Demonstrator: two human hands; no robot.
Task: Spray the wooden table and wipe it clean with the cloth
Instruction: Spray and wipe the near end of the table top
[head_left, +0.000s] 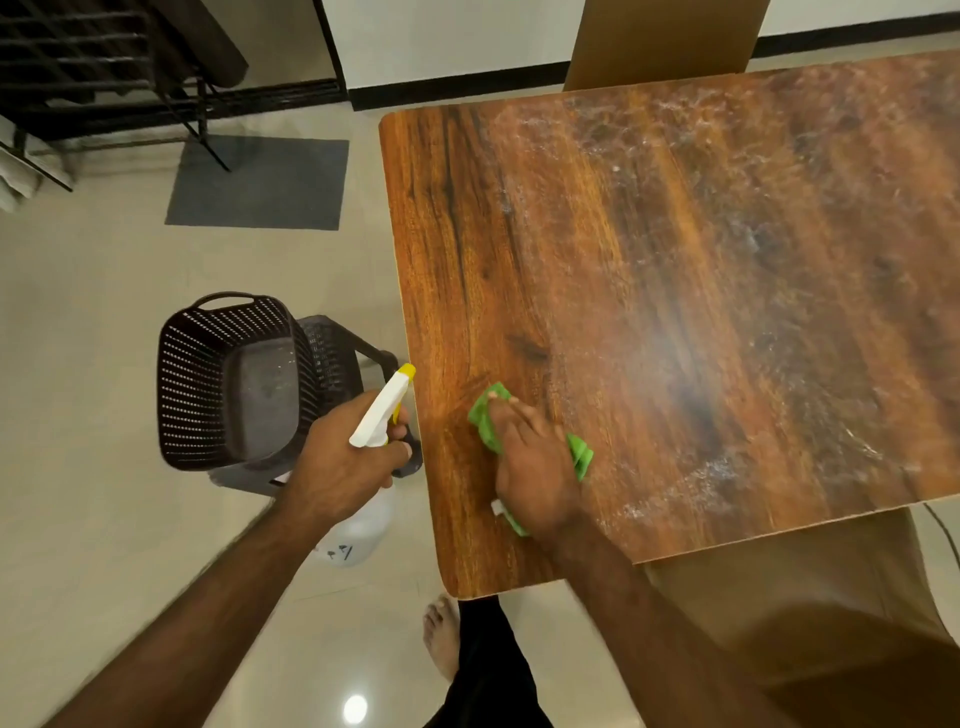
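Head view: crumpled green cloth (484, 422) on streaky wooden table (675, 260)

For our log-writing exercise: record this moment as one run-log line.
left hand: holds spray bottle | right hand: presses green cloth on wooden table | surface: spray film on far part

Spray bottle (362, 522) marks illegible; no readable text.

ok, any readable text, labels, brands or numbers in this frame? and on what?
No text is legible.
Dark marks low on the spray bottle: too blurred to read.
White tag on the green cloth, beside the right hand: too small to read.
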